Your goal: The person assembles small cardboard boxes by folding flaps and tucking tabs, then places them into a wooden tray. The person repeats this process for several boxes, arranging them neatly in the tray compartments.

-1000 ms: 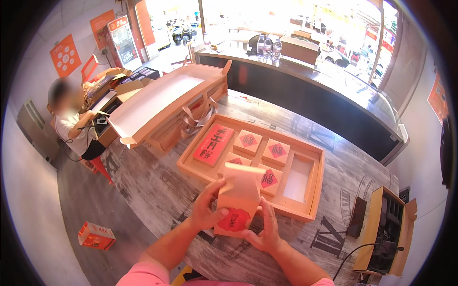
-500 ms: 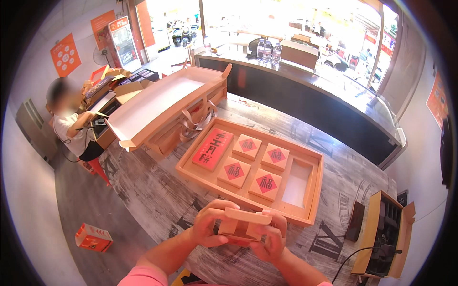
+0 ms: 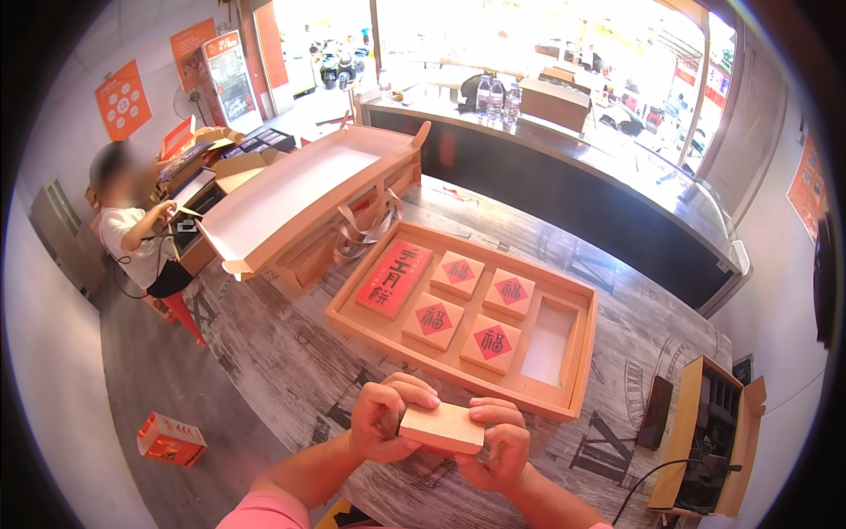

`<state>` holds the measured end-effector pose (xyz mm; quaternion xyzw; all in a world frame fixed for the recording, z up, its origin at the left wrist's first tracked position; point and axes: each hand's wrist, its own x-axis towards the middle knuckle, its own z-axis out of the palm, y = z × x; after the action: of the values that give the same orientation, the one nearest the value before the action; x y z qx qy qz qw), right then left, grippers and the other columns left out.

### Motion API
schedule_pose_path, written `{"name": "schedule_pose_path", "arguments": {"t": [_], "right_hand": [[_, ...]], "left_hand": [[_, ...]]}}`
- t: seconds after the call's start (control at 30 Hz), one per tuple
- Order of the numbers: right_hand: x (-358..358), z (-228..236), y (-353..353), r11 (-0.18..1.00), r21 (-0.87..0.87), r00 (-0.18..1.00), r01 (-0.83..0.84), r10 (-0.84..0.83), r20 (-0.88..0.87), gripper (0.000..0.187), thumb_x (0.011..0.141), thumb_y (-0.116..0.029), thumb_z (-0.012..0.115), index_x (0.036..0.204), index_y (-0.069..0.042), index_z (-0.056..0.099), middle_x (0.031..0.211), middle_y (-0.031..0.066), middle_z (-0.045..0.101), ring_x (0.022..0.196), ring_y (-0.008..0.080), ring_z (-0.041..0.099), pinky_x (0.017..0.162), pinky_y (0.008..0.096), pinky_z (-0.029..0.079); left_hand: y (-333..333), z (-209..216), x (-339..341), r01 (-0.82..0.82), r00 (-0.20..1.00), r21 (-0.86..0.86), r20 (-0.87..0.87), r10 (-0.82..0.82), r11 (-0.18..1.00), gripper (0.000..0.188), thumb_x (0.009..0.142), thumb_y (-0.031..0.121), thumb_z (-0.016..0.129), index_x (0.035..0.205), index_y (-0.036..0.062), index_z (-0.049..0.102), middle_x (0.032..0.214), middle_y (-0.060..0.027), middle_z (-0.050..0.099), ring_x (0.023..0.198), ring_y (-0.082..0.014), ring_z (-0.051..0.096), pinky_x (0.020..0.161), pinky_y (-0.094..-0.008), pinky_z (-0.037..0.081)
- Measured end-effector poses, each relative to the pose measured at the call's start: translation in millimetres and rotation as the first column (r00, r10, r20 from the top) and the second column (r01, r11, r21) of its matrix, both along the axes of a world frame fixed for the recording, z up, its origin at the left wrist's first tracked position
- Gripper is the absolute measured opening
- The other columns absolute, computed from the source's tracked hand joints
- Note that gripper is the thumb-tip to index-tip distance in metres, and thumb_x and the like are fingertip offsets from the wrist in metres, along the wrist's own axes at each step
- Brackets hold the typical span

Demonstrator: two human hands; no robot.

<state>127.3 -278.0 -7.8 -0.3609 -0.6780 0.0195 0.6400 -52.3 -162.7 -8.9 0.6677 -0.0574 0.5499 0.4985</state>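
Observation:
Between my two hands is a small brown cardboard box (image 3: 442, 428), its plain face turned up. My left hand (image 3: 384, 419) grips its left end, with fingers on top and thumb below. On the right end, my right hand (image 3: 500, 441) closes in the same way. Just beyond them lies a shallow cardboard gift tray (image 3: 584, 357). Several small square boxes with red diamond labels (image 3: 491, 343) sit in it, beside a red rectangular panel (image 3: 394, 278) on the left. A white-bottomed recess (image 3: 549, 342) shows at the tray's right side.
A large open carton lid (image 3: 300, 189) with ribbon handles (image 3: 357, 231) stands at the back left. To the right are a dark phone-like slab (image 3: 655, 412) and an open box of dark gear (image 3: 709, 432) with a cable. Another person (image 3: 132, 225) works at far left. Bottles (image 3: 496, 99) stand on the counter.
The small box's opening and raised flap faced me before; now the flap is folded down and a flat face shows. My fingers have shifted slightly around it. The tray has not moved.

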Motion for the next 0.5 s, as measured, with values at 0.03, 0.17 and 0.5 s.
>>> {"name": "schedule_pose_path", "arguments": {"t": [0.03,0.17,0.5], "right_hand": [[-1,0,0,1.0,0.003,1.0,-0.002,0.002,-0.019,0.047,0.094,-0.023,0.082,0.123,-0.005,0.049,0.123,0.0218,0.062,0.112,0.0376,0.065,0.098,0.0487,0.056],[-4,5,1,1.0,-0.012,1.0,0.005,-0.005,0.003,0.047,0.095,-0.026,0.082,0.123,-0.006,0.051,0.122,0.0215,0.062,0.112,0.0372,0.065,0.098,0.0493,0.056],[-2,15,-9,0.996,-0.091,1.0,0.003,-0.003,0.002,0.037,0.092,-0.026,0.083,0.112,-0.004,0.061,0.118,0.0207,0.065,0.11,0.0383,0.067,0.092,0.0476,0.058]], "left_hand": [[-2,0,1,0.015,1.0,-0.054,0.026,-0.014,0.998,0.043,0.096,0.026,0.082,0.123,0.0059,0.056,0.123,-0.0222,0.07,0.115,-0.0361,0.064,0.096,-0.0455,0.054],[9,-1,-6,0.028,0.999,0.069,-0.044,-0.025,0.997,0.045,0.095,0.026,0.083,0.125,0.0048,0.057,0.123,-0.023,0.069,0.116,-0.0361,0.063,0.096,-0.0458,0.054],[8,-1,-5,0.064,0.998,0.063,-0.028,-0.062,0.996,0.039,0.098,0.027,0.078,0.123,0.006,0.057,0.121,-0.0219,0.069,0.113,-0.0349,0.064,0.094,-0.0441,0.054]]}}
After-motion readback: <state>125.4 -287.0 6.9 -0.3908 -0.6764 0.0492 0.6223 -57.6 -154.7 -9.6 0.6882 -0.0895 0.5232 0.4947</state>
